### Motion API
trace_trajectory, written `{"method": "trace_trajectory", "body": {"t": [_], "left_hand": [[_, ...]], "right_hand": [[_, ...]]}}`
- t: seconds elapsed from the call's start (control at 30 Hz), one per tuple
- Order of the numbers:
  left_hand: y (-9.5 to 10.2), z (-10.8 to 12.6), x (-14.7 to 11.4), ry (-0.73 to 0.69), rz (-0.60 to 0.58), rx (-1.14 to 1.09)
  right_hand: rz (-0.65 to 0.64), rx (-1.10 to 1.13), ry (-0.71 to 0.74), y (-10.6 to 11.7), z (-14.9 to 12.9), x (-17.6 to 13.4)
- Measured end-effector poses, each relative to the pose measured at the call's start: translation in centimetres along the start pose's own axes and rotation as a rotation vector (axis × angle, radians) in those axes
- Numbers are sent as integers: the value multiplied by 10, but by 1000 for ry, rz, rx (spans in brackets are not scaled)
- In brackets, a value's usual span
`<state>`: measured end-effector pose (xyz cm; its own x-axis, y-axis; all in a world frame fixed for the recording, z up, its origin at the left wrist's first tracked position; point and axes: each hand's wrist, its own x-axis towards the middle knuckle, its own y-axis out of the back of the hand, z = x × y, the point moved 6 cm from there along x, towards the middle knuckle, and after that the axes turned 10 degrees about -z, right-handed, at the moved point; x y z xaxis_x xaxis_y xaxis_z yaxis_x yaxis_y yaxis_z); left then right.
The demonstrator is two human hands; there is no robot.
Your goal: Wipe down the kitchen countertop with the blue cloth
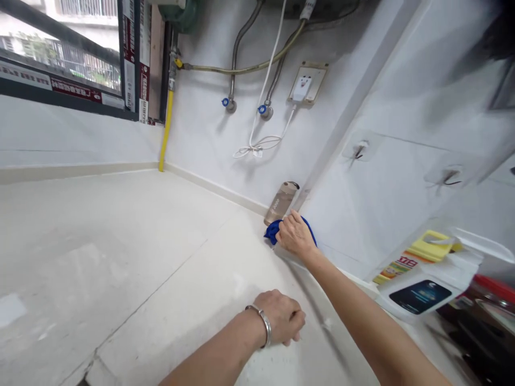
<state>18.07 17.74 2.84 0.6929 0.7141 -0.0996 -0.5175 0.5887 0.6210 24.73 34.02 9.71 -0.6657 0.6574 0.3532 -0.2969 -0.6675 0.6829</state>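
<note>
One blue cloth point(272, 231), bunched, is just in front of the brown container point(280, 205), gripped by the right hand point(295, 234). One left hand point(279, 316), fingers curled into a loose fist, well in front of the container. One white plug point(301, 89), above the container. One white jug point(426, 292), right of the container, well apart.

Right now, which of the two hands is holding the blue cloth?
The right hand, farther forward, gripping the blue cloth; the left hand, with the silver bracelet at its wrist, is curled and apart from it.
</note>
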Motion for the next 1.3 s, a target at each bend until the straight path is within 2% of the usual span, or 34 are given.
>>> {"method": "trace_trajectory", "body": {"t": [0.1, 0.23, 0.37, 0.5, 0.6, 0.73, 0.87, 0.93, 1.0, 1.03, 1.1, 1.13, 1.17, 1.2, 1.23, 1.3], "left_hand": [[1, 1, -1, 2, -7, 13], [2, 3, -1, -62, 14, 39], [14, 10, -5, -235, 273, 178], [27, 11, -17, -258, 455, 230], [33, 19, -36, -296, 549, 243], [40, 42, -66, -362, 645, 186], [62, 71, -115, -392, 715, 54], [87, 79, -158, -466, 847, -248], [112, 77, -211, -628, 1035, -708], [121, 79, -236, -685, 1091, -806], [132, 82, -280, -747, 1121, -908], [132, 78, -296, -792, 1111, -1061], [128, 72, -308, -752, 1075, -1172], [120, 62, -318, -648, 1044, -1250], [110, 50, -326, -501, 1010, -1291], [89, 19, -346, -182, 992, -1231]], "right_hand": [[4, 254, -54, -8, -3, 0], [12, 402, -118, -20, -26, -9], [51, 599, -113, -29, -49, -26], [73, 776, -121, -27, -57, -50], [74, 866, -154, -16, -58, -78], [56, 934, -191, 9, -56, -130], [26, 996, -218, 40, -52, -193], [-9, 1047, -227, 56, -53, -226], [-49, 1095, -238, 72, -58, -257], [-66, 1113, -245, 80, -60, -271], [-104, 1156, -257, 96, -64, -298], [-130, 1193, -265, 103, -65, -310], [-160, 1243, -274, 108, -64, -320], [-185, 1298, -294, 111, -62, -330], [-204, 1346, -324, 112, -59, -338], [-193, 1373, -442, 110, -50, -351]]}}
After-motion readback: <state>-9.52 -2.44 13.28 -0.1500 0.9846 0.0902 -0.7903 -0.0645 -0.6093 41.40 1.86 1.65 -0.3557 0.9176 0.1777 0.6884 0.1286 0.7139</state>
